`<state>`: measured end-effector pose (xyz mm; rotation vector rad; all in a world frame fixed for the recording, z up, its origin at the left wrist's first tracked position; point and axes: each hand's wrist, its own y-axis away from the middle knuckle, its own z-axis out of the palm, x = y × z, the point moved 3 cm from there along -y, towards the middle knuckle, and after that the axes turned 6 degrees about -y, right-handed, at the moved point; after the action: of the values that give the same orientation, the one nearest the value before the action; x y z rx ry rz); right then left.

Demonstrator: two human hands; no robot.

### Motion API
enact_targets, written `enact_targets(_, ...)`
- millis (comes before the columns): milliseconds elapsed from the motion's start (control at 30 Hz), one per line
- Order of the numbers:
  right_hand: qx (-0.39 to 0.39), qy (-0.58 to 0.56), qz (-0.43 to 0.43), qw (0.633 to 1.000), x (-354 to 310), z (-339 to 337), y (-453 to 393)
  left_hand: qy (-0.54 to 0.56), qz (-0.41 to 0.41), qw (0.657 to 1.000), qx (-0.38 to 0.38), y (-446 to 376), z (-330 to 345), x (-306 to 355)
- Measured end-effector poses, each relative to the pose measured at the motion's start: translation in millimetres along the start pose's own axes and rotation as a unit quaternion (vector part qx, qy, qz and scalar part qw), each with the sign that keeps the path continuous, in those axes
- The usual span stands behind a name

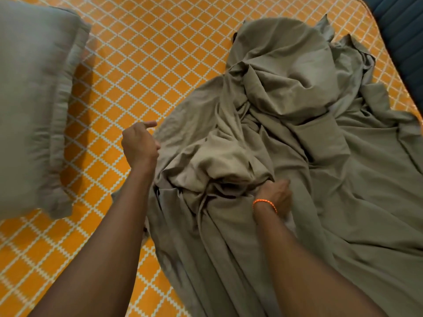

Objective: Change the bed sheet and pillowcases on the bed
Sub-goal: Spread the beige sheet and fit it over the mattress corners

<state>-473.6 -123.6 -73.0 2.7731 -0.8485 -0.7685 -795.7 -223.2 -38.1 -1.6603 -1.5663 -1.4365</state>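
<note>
Head view, the only view: the crumpled olive-grey cotton bed sheet (286, 138) lies heaped on the right half of the bed, over the orange mattress cover with a white lattice print (142, 53); its long axis runs from the near edge by the person up toward the far right corner. The right hand (275, 197), an orange cord bracelet (265, 203) at its wrist, is sunk into the folds at the near middle of the heap; its fingers are hidden in the cloth, so whether they clamp it cannot be told. The left hand (139, 145) hovers at the sheet's left border, fingers curled, holding nothing visible. A grey-green frilled pillow (34, 88), blurred, sits well apart at far left. Judgement: the right hand is nearer the bulk; the sheet lies ahead and right of both hands.
</note>
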Motion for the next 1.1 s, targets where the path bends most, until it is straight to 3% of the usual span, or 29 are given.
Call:
enact_targets(100,0.014,-0.025,-0.110,0.994,-18.2,6.6,13.7,-0.032,0.013,0.998,-0.056,10.8,13.7,-9.1)
enact_targets(167,-0.002,-0.068,-0.208,0.976,-40.7,15.3,27.9,-0.047,0.079,0.985,-0.144,27.6,30.6,-18.3)
enact_targets(200,-0.045,-0.072,-0.218,0.972,-51.1,21.8,33.3,-0.066,0.119,0.971,-0.199,37.6,40.1,-23.6)
enact_targets(300,-0.250,-0.009,-0.137,0.958,-75.3,47.7,38.9,-0.150,0.206,0.912,-0.321,64.2,57.6,-47.2)
enact_targets(367,-0.279,0.001,-0.186,0.942,-94.3,50.7,40.7,-0.179,0.220,0.898,-0.338,73.4,58.0,-57.1)
enact_targets(433,-0.270,-0.067,-0.248,0.928,-117.5,38.6,47.8,-0.204,0.211,0.893,-0.341,77.3,54.9,-57.9)
enact_targets(500,-0.382,-0.228,-0.273,0.853,-139.6,30.9,62.4,-0.191,0.218,0.898,-0.332,77.7,53.8,-50.1)
enact_targets(567,-0.522,-0.390,-0.172,0.739,-151.8,20.2,75.5,-0.147,0.229,0.916,-0.295,77.0,52.5,-38.6)
enact_targets(633,-0.585,-0.449,-0.070,0.671,-150.6,17.4,70.2,-0.157,0.222,0.937,-0.221,69.3,48.0,-30.5)
enact_targets(700,-0.566,-0.457,-0.024,0.686,-135.6,26.9,56.7,-0.180,0.196,0.950,-0.161,57.9,42.2,-30.0)
enact_targets(767,-0.518,-0.413,-0.009,0.749,-114.1,46.7,49.9,-0.181,0.155,0.954,-0.180,46.1,39.5,-34.9)
enact_targets(800,-0.487,-0.375,-0.016,0.789,-101.5,58.1,48.3,-0.163,0.120,0.958,-0.203,41.1,38.3,-37.2)
enact_targets(867,-0.455,-0.260,-0.109,0.845,-75.5,79.2,49.1,-0.080,0.021,0.972,-0.219,33.9,36.3,-41.5)
enact_targets(1000,-0.391,-0.058,-0.315,0.863,-39.3,89.5,56.3,0.064,-0.133,0.978,-0.148,37.5,31.4,-42.9)
enact_targets(1100,-0.282,-0.033,-0.430,0.857,-39.0,74.4,67.3,0.084,-0.085,0.983,-0.139,34.7,29.8,-37.6)
